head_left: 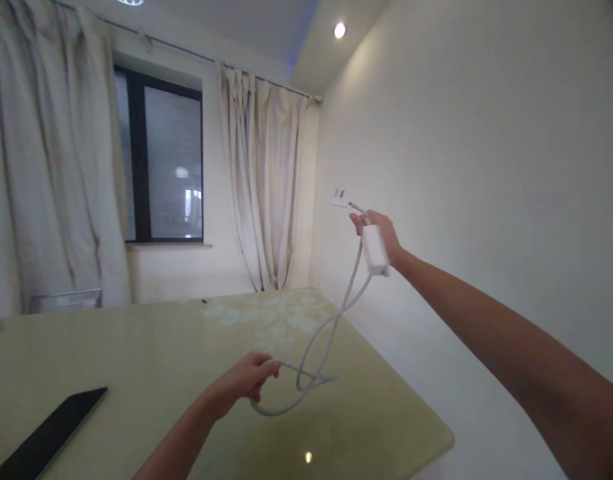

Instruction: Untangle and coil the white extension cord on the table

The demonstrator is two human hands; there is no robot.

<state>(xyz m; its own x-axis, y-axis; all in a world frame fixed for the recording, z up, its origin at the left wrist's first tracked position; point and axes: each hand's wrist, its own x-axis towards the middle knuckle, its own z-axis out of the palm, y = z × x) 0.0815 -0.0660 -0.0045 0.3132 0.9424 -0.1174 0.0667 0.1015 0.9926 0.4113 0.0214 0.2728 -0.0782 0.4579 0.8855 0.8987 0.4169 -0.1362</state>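
Observation:
My right hand point(384, 230) is raised near the wall, its fingers closed on the cord of a white power adapter. The boxy adapter body point(375, 250) hangs just below the fingers, and a white plug point(339, 199) with its prongs up sticks out to the left of them. From the adapter a long pale cable point(331, 320) droops and crosses itself in loops above the table. Lower down, my left hand point(249, 377) is closed on part of that cable, pinching it between thumb and fingers over the tabletop.
A glossy pale yellow-green table point(151, 360) spreads below, its right edge near the wall. At the lower left lies a flat dark device point(54, 427). Toward the far edge sits a tiny black item point(204, 301). Curtains point(261, 173) flank a dark-framed window point(171, 160).

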